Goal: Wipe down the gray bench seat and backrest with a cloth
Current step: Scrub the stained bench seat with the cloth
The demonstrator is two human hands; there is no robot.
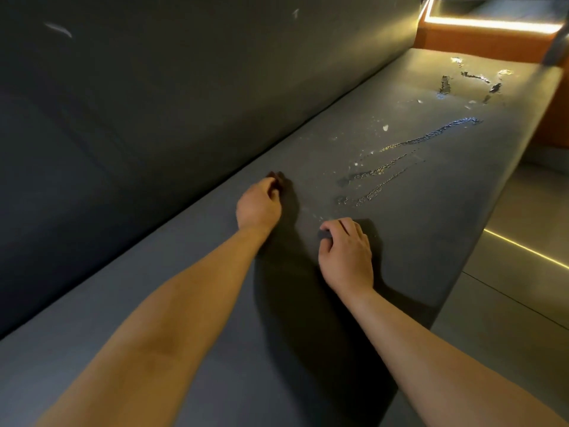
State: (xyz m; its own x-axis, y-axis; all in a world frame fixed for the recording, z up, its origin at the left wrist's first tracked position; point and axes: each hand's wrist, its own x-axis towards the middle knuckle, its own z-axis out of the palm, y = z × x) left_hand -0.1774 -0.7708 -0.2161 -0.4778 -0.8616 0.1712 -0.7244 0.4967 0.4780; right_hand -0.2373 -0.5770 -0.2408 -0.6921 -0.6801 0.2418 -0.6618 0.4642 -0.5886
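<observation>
Cloth point(308, 318) pinched by our left hand point(258, 208) and right hand point(346, 257); we may merely smear wet streaks point(400, 155) across the worktop point(462, 204).

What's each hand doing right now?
Left hand: closed, pinching a far corner of the dark cloth.
Right hand: closed, gripping the dark cloth too.

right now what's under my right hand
A dark cloth, spread on the gray bench seat; fingers of the right hand pinch its far edge. The seat beneath the cloth is covered; wet streaks show only beyond it.
</observation>
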